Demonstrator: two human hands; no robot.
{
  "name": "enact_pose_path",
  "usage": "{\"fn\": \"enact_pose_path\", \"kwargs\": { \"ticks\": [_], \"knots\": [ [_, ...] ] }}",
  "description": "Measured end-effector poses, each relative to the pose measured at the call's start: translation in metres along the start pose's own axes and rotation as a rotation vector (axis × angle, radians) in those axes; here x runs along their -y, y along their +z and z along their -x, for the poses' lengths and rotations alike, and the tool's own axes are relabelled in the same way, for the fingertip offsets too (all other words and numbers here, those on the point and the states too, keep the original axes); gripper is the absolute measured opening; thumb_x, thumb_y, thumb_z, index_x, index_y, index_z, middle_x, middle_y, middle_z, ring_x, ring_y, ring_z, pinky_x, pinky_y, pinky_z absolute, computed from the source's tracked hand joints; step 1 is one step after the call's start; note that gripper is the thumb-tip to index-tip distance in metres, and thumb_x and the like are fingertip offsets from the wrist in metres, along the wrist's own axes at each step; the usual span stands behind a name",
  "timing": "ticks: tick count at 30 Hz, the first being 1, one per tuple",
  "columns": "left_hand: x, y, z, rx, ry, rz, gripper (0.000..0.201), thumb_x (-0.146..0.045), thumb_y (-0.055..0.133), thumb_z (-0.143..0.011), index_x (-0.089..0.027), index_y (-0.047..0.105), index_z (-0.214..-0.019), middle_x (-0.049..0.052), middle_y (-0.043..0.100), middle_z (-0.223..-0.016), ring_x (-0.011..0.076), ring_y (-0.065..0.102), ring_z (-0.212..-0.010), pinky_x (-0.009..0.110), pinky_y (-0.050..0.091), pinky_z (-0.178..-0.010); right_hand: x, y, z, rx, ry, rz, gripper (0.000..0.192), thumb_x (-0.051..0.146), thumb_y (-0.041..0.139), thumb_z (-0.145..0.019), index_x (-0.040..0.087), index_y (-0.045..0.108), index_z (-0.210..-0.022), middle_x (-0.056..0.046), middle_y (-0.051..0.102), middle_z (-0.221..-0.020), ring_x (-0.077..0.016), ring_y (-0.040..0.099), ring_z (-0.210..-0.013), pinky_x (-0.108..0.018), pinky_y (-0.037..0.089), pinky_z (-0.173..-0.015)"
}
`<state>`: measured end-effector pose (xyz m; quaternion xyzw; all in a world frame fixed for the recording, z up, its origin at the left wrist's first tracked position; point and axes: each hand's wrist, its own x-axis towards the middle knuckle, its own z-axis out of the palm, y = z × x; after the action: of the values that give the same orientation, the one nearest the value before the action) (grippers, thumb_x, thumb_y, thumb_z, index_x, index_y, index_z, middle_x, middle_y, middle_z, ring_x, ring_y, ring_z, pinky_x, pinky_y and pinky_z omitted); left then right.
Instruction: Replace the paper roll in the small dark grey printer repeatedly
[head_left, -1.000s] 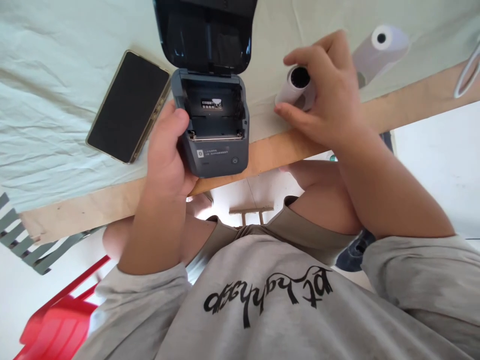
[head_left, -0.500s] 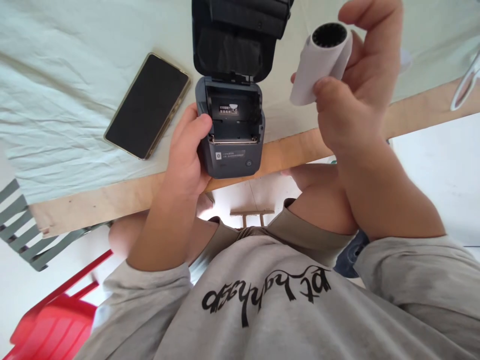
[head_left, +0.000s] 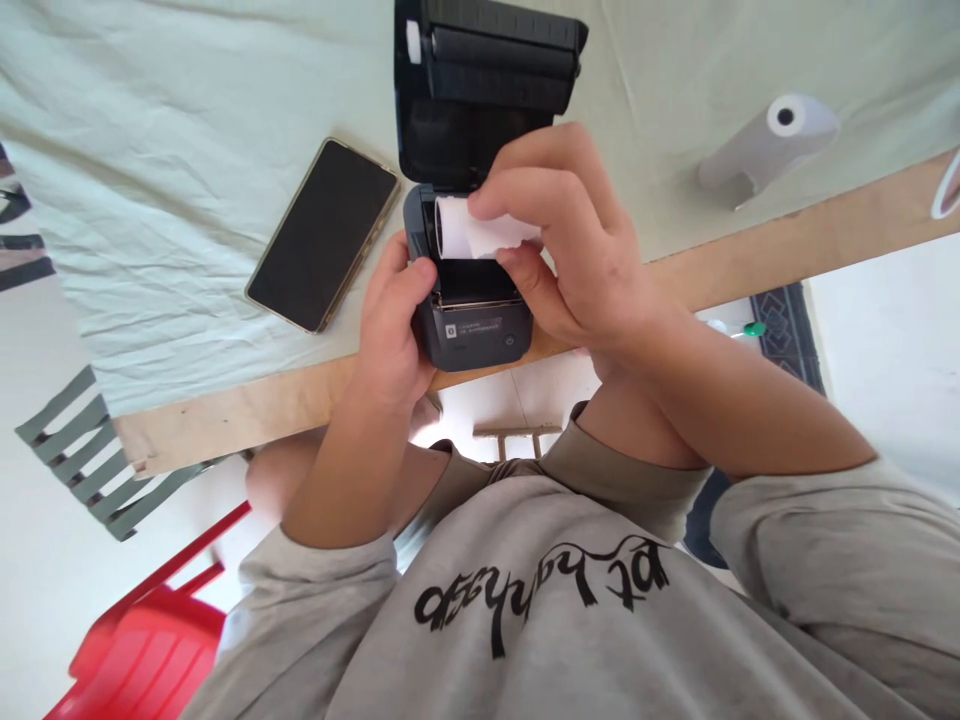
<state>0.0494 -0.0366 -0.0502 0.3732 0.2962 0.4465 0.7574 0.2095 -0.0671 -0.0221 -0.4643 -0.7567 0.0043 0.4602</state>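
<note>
A small dark grey printer [head_left: 472,335] sits at the table's near edge with its lid [head_left: 487,85] swung up and back. My left hand [head_left: 394,320] grips the printer's left side, thumb on its top rim. My right hand [head_left: 570,250] holds a white paper roll [head_left: 469,228] by its right end and has it lying sideways in the printer's open paper bay. The roll's left end shows; the rest is hidden by my fingers.
A black phone [head_left: 326,235] lies face up left of the printer on the pale cloth [head_left: 150,180]. A second white paper roll [head_left: 765,145] lies at the right. The bare wooden table edge [head_left: 787,250] runs in front. A red chair [head_left: 135,650] stands at lower left.
My right hand picked the paper roll up off the table, raised it, then brought it left and down into the printer's open bay. The left hand kept its grip on the printer.
</note>
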Motion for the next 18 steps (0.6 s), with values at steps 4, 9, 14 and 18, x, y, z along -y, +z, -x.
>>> {"fn": "enact_pose_path", "kwargs": {
  "ticks": [4, 9, 14, 18],
  "knots": [
    [0.0009, -0.0019, -0.0009, 0.006, 0.02, -0.006, 0.03, -0.048, 0.067, -0.08, -0.024, 0.064, -0.097, 0.005, 0.068, -0.102, 0.0241, 0.066, -0.109, 0.034, 0.054, -0.093, -0.0033, 0.0018, -0.0004, 0.002, -0.018, 0.046, 0.021, 0.023, 0.038, -0.098, 0.027, 0.048, -0.115, -0.001, 0.064, -0.113, -0.0126, 0.062, -0.105, -0.033, 0.048, -0.083],
    [0.0036, -0.0029, -0.001, -0.005, 0.046, -0.038, 0.031, -0.049, 0.065, -0.082, -0.024, 0.063, -0.1, 0.004, 0.068, -0.101, 0.0249, 0.066, -0.111, 0.037, 0.054, -0.095, -0.0081, -0.0025, 0.0029, 0.069, -0.054, 0.059, 0.028, 0.009, 0.044, -0.087, 0.024, 0.05, -0.11, 0.003, 0.067, -0.111, -0.011, 0.065, -0.107, -0.033, 0.046, -0.084],
    [0.0032, -0.0046, -0.0017, 0.008, 0.036, -0.054, 0.033, -0.051, 0.068, -0.08, -0.024, 0.063, -0.099, 0.005, 0.068, -0.109, 0.0277, 0.062, -0.117, 0.042, 0.051, -0.104, -0.0093, -0.0009, 0.0064, 0.098, -0.022, 0.056, 0.019, 0.009, 0.047, -0.085, 0.024, 0.057, -0.092, 0.008, 0.069, -0.103, -0.0083, 0.068, -0.104, -0.032, 0.047, -0.085],
    [0.0039, -0.0053, -0.0034, 0.035, 0.053, -0.072, 0.036, -0.054, 0.068, -0.08, -0.024, 0.065, -0.101, 0.007, 0.069, -0.109, 0.0321, 0.058, -0.123, 0.047, 0.048, -0.108, -0.0064, -0.0022, 0.0084, -0.011, 0.006, 0.088, 0.018, 0.02, 0.05, -0.091, 0.027, 0.067, -0.092, 0.002, 0.065, -0.095, -0.0124, 0.06, -0.092, -0.034, 0.044, -0.083]
  ]
}}
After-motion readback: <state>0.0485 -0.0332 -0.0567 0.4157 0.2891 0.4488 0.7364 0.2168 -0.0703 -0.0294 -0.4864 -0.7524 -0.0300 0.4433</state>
